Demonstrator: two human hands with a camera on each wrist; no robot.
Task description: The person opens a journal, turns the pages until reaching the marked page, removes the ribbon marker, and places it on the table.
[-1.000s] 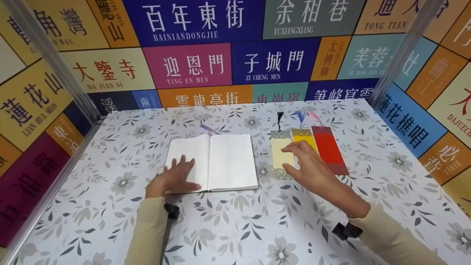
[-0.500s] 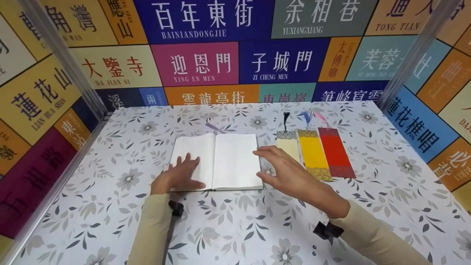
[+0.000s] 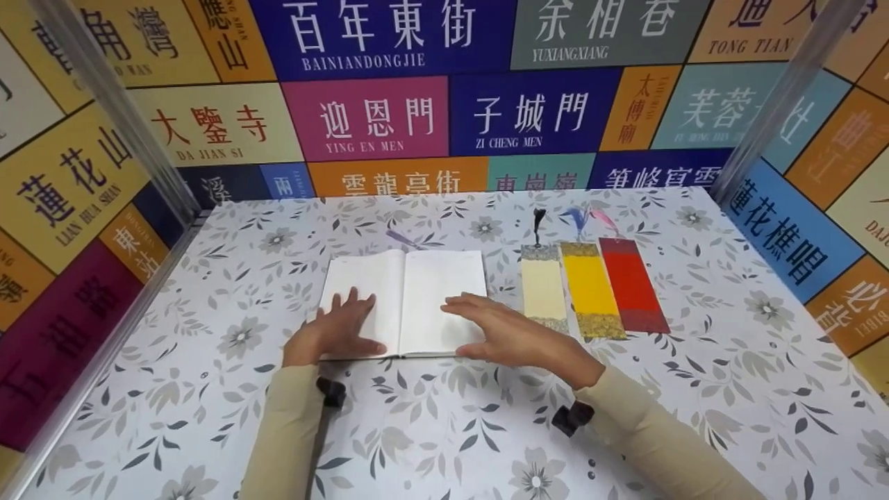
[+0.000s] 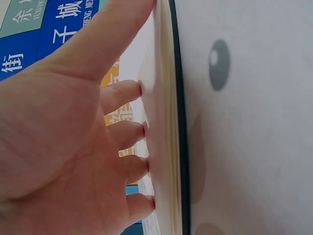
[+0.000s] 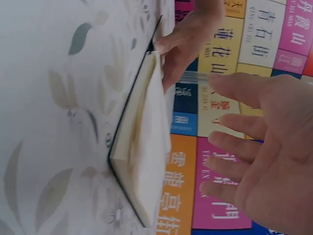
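Notebook (image 3: 441, 278), opened flat on the leaf-patterned table (image 3: 417, 437), a little toward nine o'clock from the middle of the head view. Judging from its lie, opening done, with two blank-looking pages bared; no writing visible on them, and nothing seen laid between. Remainder of the work: not readable from these pictures. Points its top edge to twelve o'clock, away from the person, and its bottom edge to six. Spine along the twelve-to-six line, leaning very slightly toward one at the far end; whole spread looking wider along nine-to-three. At twelve, by the top edge, purple strip (image 3: 403, 239), perhaps a ribbon.

At eight o'clock, left hand (image 3: 337, 332), fingers spread and tips resting on the left page, grasping nothing. At four, right hand (image 3: 510, 332), fingers loosely extended over the right page's near outer part, also grasping nothing; seemingly clear of the paper in the right wrist view.

Farther out, at three: cream bookmark (image 3: 543, 288), yellow bookmark (image 3: 592, 283) and red bookmark (image 3: 633, 283), side by side, apparently unused, tasselled ends toward twelve. Beyond the table's far edge, from ten round to two, lettered wall panels (image 3: 364, 114).
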